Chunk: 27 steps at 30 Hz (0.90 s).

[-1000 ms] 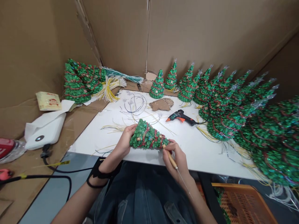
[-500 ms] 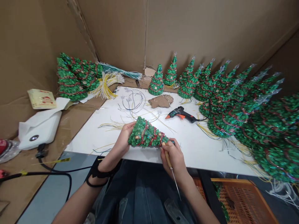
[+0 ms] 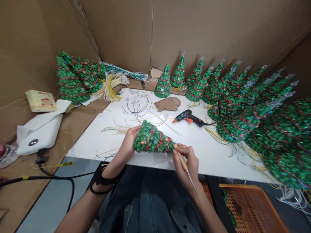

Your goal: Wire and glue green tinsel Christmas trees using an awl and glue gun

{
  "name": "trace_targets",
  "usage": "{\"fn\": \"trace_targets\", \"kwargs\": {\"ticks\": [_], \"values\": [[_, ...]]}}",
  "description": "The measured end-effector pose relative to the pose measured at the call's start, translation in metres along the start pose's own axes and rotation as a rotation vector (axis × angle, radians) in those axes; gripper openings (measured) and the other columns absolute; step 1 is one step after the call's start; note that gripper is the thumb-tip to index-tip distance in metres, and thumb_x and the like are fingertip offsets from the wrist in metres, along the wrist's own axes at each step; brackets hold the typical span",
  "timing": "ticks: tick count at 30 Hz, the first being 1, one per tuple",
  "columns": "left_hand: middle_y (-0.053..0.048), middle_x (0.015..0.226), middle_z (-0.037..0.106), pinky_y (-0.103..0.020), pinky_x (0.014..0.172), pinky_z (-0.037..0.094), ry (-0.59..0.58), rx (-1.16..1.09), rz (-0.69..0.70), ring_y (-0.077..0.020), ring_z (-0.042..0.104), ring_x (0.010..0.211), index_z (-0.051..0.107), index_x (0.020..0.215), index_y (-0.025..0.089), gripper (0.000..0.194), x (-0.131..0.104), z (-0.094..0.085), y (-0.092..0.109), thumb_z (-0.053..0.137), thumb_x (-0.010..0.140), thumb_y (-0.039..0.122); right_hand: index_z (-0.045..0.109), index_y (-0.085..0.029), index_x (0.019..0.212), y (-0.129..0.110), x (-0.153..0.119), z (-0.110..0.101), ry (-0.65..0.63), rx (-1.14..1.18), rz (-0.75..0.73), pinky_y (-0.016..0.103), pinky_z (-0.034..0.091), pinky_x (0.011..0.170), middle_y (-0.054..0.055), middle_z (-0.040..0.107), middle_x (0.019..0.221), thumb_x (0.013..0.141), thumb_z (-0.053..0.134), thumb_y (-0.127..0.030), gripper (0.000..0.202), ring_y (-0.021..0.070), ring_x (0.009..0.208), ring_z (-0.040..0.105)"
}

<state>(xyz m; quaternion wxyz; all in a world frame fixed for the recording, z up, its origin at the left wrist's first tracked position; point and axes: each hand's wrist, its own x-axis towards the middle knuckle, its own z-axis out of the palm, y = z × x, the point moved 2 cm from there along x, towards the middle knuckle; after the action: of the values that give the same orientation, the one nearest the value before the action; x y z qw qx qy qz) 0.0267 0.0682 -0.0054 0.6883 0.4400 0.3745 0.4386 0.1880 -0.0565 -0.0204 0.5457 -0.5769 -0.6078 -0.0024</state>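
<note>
A small green Christmas tree [image 3: 153, 139] with red garland and gold balls lies sideways above the front of the white table [image 3: 116, 110], its tip to the right. My left hand [image 3: 130, 140] is closed on its wide base. In my right hand [image 3: 187, 158] is an awl [image 3: 181, 158], wooden handle between the fingers and metal shaft pointing down along my wrist. The right fingertips are at the tree's tip; whether they also pinch it I cannot tell. Behind the tree lie loose thin wires [image 3: 137, 105] and a black glue gun [image 3: 188, 117] with an orange nozzle and trigger.
Several trees with clear toppers [image 3: 228, 87] crowd the right side; more trees [image 3: 77, 77] stand at the back left beside bundled yellow and white wires [image 3: 110, 84]. A cardboard scrap [image 3: 167, 104] lies mid-table. A white device [image 3: 40, 132] is at left, an orange crate [image 3: 252, 207] below right.
My right hand has shifted slightly right along the tree's tip, carrying the awl with it. The tree and my left hand stay nearly where they were.
</note>
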Motion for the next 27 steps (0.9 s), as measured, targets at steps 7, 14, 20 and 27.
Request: {"fn": "trace_targets", "kwargs": {"ticks": [7,14,20,27], "values": [[0.001,0.060,0.061,-0.020,0.052,0.039,0.069,0.015,0.043,-0.0116,0.051,0.054,0.067,0.066,0.017,0.023,-0.003,0.000,0.005,0.075,0.062,0.037,0.053,-0.022,0.105,-0.001,0.004,-0.011,-0.096,0.014,-0.078,0.033,0.055,0.077,0.002,0.057,0.084,0.089,0.050,-0.008,0.021,0.0148,0.077,0.062],[0.001,0.062,0.063,-0.022,0.056,0.041,0.092,0.017,0.038,-0.0134,0.054,0.059,0.065,0.068,0.017,0.027,-0.005,0.002,0.006,0.077,0.062,0.041,0.060,-0.018,0.101,-0.008,0.021,-0.013,-0.299,-0.138,-0.119,0.027,0.050,0.064,0.005,0.054,0.084,0.092,0.054,-0.015,0.011,0.0162,0.074,0.058],[0.002,0.062,0.060,-0.022,0.055,0.041,0.097,-0.007,0.037,-0.0130,0.053,0.059,0.065,0.068,0.017,0.027,-0.007,0.003,0.008,0.077,0.063,0.041,0.059,-0.017,0.100,-0.007,0.021,-0.014,-0.326,-0.108,-0.077,0.026,0.049,0.065,0.005,0.055,0.085,0.093,0.052,-0.015,0.011,0.0146,0.073,0.058],[0.003,0.063,0.056,-0.019,0.052,0.038,0.074,-0.082,0.014,-0.0089,0.047,0.055,0.063,0.066,0.016,0.021,-0.007,0.001,0.009,0.077,0.062,0.030,0.063,-0.019,0.097,0.001,0.018,-0.014,-0.306,-0.108,-0.102,0.026,0.049,0.063,0.003,0.055,0.080,0.095,0.049,-0.019,0.014,0.0144,0.070,0.059]]}}
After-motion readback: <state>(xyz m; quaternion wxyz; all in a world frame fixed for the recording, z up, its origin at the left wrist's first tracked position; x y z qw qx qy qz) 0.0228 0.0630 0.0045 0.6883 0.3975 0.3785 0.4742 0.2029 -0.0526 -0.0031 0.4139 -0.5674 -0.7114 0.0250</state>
